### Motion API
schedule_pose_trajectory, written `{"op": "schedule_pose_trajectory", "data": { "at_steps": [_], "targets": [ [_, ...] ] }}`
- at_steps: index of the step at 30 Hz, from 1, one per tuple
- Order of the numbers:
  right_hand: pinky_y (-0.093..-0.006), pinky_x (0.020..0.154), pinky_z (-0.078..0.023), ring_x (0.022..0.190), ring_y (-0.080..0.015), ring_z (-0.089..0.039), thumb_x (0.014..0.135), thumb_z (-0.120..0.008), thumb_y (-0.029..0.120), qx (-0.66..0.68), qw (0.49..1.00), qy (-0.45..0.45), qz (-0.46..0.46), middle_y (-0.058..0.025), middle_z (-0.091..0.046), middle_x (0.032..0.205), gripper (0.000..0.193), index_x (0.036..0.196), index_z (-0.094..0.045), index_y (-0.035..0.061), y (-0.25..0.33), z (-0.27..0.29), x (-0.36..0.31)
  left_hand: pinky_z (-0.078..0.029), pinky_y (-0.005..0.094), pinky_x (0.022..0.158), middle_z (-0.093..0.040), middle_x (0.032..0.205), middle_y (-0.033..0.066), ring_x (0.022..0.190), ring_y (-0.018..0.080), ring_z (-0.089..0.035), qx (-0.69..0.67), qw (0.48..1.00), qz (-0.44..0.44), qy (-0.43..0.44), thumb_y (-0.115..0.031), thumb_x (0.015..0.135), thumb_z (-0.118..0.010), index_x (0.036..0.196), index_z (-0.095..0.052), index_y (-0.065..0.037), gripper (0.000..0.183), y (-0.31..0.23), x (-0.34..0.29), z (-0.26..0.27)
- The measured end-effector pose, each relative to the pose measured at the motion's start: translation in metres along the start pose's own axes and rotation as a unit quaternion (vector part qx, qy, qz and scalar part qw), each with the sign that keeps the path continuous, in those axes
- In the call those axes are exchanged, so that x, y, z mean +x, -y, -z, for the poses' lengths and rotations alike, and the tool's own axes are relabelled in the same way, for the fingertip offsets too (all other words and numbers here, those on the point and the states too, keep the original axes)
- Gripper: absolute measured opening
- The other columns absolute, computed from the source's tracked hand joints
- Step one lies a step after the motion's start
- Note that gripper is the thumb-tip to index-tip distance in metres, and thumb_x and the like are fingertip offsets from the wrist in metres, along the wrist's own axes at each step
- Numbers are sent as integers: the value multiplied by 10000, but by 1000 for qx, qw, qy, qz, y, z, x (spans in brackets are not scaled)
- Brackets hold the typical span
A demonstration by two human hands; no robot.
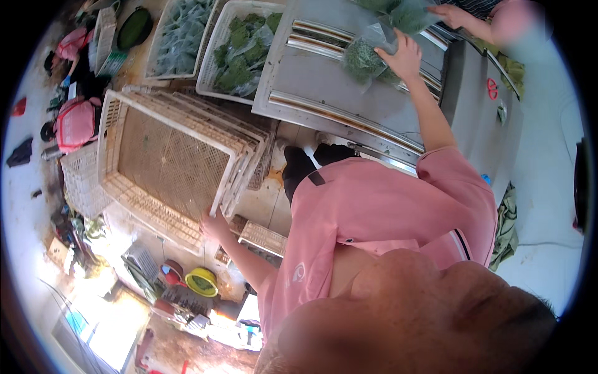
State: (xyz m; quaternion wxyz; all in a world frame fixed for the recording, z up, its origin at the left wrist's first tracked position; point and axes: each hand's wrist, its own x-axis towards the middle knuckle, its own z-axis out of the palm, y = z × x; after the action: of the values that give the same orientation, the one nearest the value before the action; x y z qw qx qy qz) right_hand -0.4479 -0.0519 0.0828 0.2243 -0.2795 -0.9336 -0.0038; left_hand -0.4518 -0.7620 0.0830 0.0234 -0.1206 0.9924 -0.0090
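Observation:
My left hand [213,225] grips the near corner rim of the top plastic crate [165,159]. That crate is tilted, off-white and mesh-bottomed, with nothing in it, and it sits on a stack of similar crates. Far to the right, my right hand [403,56] has its fingers on a clear plastic bag of leafy greens [363,60], lying on a grey metal machine [336,93] with shiny rails. Just beyond it, a co-worker's hand [451,15] touches another bag of greens [411,15].
At the far side stand a white crate of bagged greens [242,53] and a crate of pale bags [182,37]. Red-handled scissors [492,88] rest on the machine's right part. Yellow basin [202,282] and smaller crate [263,238] are on the floor. Two people in pink work at left.

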Motion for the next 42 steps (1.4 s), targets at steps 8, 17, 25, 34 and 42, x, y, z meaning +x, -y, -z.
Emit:
{"op": "schedule_pose_trajectory", "data": {
  "at_steps": [8, 17, 25, 34, 42],
  "targets": [
    [-562, 1071, -328, 1251, -321, -480, 730, -824, 317, 192, 957, -111, 184, -120, -540, 1294, 554, 1190, -610, 94, 102, 51, -77, -479, 430, 913, -695, 1085, 103, 1048, 324, -622, -40, 998, -33, 31, -474, 798, -726, 1132, -691, -165, 456, 22, 7, 1],
    [-404, 1080, -367, 1282, -320, -476, 831, -767, 330, 552, 718, 396, 150, -144, -529, 1336, 596, 1292, -547, 22, 328, 32, -140, -536, 441, 722, -719, 911, 108, 857, 306, -698, 85, 987, -25, 133, -494, 810, -714, 1027, -696, -190, 374, 98, 6, 29],
    [-314, 1048, -361, 1252, -207, -480, 791, -676, 50, 641, 405, 641, -122, -63, -526, 1352, 739, 1476, -401, 77, 413, 46, -174, -510, 428, 558, -663, 679, 75, 651, 286, -682, 100, 990, -93, 30, -269, 867, -624, 788, -593, -133, 161, 130, -85, 141],
    [-306, 1095, -336, 1319, -161, -445, 725, -561, -28, 590, 441, 630, 248, -96, -482, 1430, 850, 1532, -302, 21, 497, 181, -229, -527, 388, 598, -683, 726, 66, 680, 249, -676, -107, 975, 150, -122, -112, 754, -680, 855, -698, -162, 115, 161, -273, 40],
    [-285, 836, -456, 957, -153, -578, 909, -642, 125, 559, 425, 458, 545, -71, -608, 1084, 439, 1316, -508, 29, 705, 300, -247, -490, 385, 564, -641, 639, 157, 584, 282, -649, -242, 869, 377, -210, -256, 786, -815, 860, -689, -11, 285, 210, -227, -1]
  ]
}}
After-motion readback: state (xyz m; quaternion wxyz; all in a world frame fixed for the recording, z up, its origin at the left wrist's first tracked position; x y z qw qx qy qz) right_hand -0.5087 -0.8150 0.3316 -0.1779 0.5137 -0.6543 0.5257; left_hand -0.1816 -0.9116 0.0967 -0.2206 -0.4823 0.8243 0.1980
